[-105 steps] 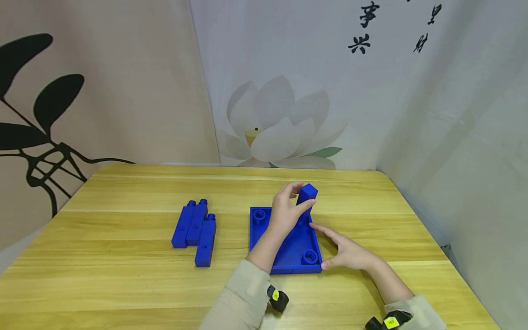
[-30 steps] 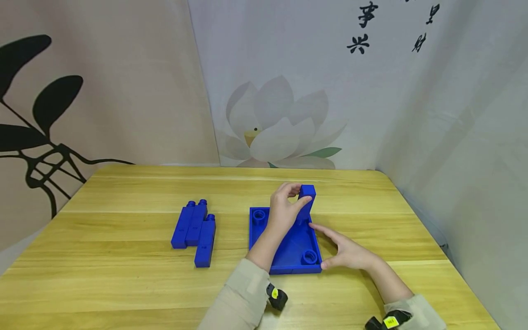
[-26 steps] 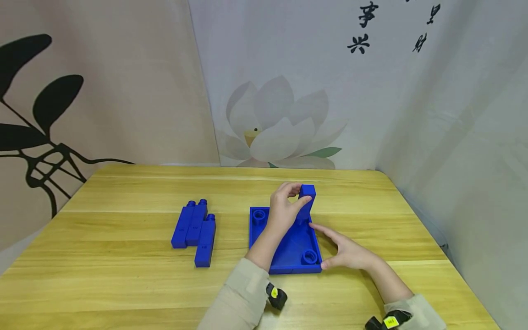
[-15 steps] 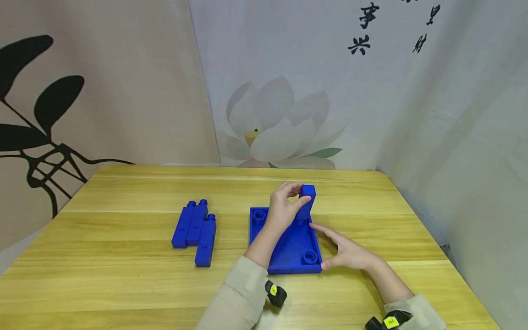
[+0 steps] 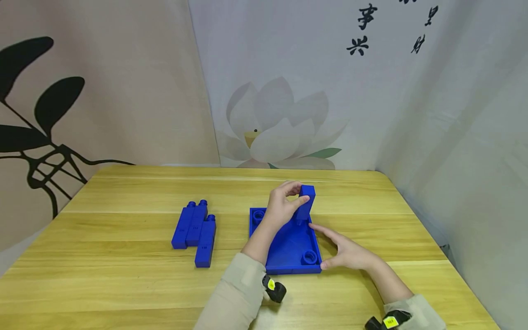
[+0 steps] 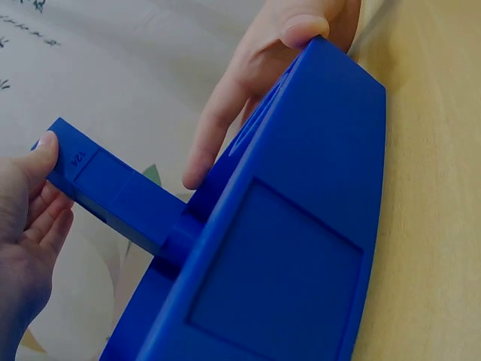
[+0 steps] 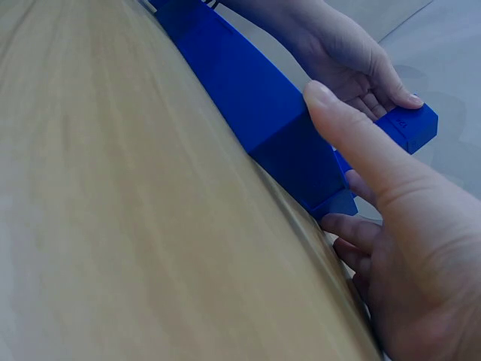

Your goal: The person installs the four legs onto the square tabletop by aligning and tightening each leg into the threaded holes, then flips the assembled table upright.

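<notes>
A square blue toy tabletop [image 5: 290, 247] lies with its rimmed, hollow side up. My left hand [image 5: 282, 206] pinches a blue square table leg [image 5: 307, 190] near its top, thumb on one face and fingers behind. The leg stands upright at the back right corner, its lower end in the round socket. Marked "124" in the left wrist view, the leg [image 6: 113, 184] meets the tabletop's rim. My right hand [image 5: 346, 251] steadies the tabletop's right side, thumb at the front right corner and index finger farther back. Round sockets show at the front right [image 5: 309, 257] and back left; my left forearm hides the front left.
Three more blue legs lie side by side on the left of the wooden table [image 5: 123, 284]: a left leg [image 5: 183, 229], a middle leg [image 5: 196, 227] and a nearer leg [image 5: 205, 243]. Their round studs point away. A printed curtain [image 5: 280, 55] hangs behind the table.
Since the earliest frame the leg has turned about its length, so a flat face now points toward me. My left wrist has shifted slightly left. My right hand has stayed put.
</notes>
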Motion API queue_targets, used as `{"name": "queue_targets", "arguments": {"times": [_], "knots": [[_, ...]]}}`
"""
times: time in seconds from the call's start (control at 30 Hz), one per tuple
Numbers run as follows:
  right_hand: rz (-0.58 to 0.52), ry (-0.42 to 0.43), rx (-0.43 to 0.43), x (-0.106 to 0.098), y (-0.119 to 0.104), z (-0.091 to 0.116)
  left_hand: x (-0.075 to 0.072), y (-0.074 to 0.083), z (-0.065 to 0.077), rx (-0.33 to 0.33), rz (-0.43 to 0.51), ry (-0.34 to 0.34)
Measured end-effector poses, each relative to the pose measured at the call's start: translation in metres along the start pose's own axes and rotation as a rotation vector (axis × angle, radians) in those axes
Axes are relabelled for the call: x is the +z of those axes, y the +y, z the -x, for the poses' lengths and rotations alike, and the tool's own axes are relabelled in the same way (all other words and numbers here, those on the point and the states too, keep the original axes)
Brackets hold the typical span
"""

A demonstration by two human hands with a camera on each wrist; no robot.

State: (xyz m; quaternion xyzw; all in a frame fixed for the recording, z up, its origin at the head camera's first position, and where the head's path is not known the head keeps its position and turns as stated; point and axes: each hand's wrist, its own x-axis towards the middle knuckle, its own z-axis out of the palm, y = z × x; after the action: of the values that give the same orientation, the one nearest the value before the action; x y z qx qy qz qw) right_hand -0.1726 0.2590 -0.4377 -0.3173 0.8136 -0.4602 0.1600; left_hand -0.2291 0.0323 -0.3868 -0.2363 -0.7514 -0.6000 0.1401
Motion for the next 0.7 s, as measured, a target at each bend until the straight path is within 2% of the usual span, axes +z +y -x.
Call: {"name": "queue_targets", "arguments": {"times": [0.2,0.7], "knots": [[-0.008,0.000,0.029,-0.0005,-0.0017,-0.0005,-0.0009,-0.0002,0.0000,-0.003,0.000,0.000],[-0.013,0.004,0.029,0.0017,0.0018,-0.0002,-0.0048,0.0027,0.0088,-0.071,-0.031,-0.024]]}}
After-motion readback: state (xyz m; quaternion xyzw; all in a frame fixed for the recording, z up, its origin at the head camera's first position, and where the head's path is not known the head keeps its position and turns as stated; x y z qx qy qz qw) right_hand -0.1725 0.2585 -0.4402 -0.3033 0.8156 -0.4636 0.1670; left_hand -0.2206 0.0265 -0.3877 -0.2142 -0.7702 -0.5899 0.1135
